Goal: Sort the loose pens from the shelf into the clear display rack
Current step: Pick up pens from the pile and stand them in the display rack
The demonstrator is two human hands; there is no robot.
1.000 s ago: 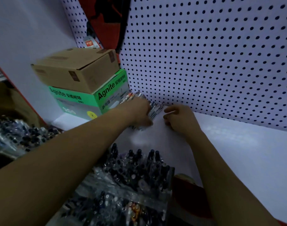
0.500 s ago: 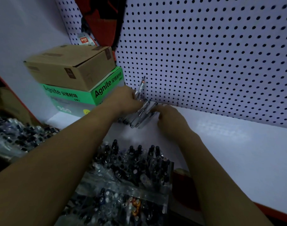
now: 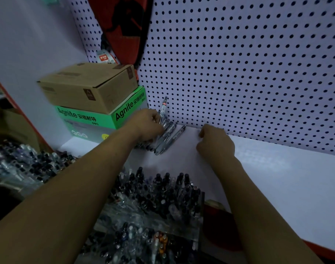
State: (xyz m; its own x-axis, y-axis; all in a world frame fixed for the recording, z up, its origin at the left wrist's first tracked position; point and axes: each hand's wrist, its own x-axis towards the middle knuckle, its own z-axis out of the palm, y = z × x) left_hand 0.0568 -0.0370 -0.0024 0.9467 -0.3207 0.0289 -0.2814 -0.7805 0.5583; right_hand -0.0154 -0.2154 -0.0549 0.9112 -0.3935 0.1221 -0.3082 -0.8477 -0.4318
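A bunch of loose clear-barrelled pens (image 3: pixel 167 137) lies on the white shelf (image 3: pixel 277 178) at the foot of the pegboard. My left hand (image 3: pixel 146 126) grips this bunch from the left; one pen sticks up against the pegboard. My right hand (image 3: pixel 215 142) rests on the shelf to the right of the pens, fingers curled, apart from them; I see nothing in it. The clear display rack (image 3: pixel 155 204) stands at the shelf's front edge between my forearms, packed with several dark-capped pens.
A brown cardboard box (image 3: pixel 90 86) sits on a green Agnite box (image 3: pixel 105 119) in the back left corner. The white pegboard (image 3: pixel 239 63) closes the back. More pens fill a tray (image 3: pixel 20 164) at the left. A red item (image 3: pixel 216 223) lies beside the rack.
My right hand has drawn back to the right, away from the pens it touched. My left hand keeps hold of the bunch, which now fans out more on the shelf.
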